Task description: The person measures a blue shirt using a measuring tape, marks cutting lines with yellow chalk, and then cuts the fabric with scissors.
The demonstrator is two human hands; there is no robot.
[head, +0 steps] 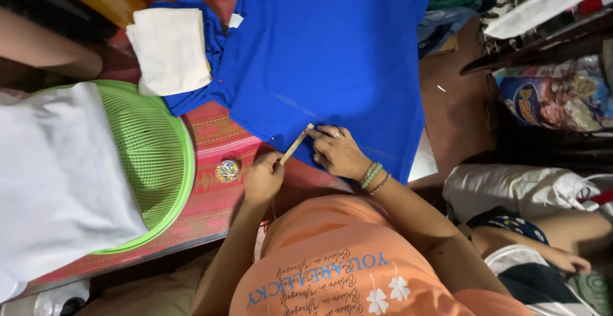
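Bright blue cotton fabric (332,54), shaped like a garment, lies spread flat on the tabletop (217,137), which carries a red patterned woven cloth. The left hand (263,178) has its grip closed around the near end of a slim pale wooden stick (297,143), probably a short ruler or marking tool. The stick angles up and away from that grip until its far tip meets the lower edge of the blue fabric. The right hand (338,153), with beaded bracelets at the wrist, lies just beside the stick tip; its fingers are spread flat and press the fabric edge down, gripping nothing.

Judged step: measuring or marking along the hem, with the fabric pinned flat. The next move calls for steady downward pressure from the right hand and a fine, controlled slide of the stick along the edge without wrinkling the cloth.

Left of the stick grip sits a small round patterned tin (227,170), then a green plastic mesh basket (159,156) partly covered by white cloth (57,175). A folded cream cloth (171,47) lies further away.
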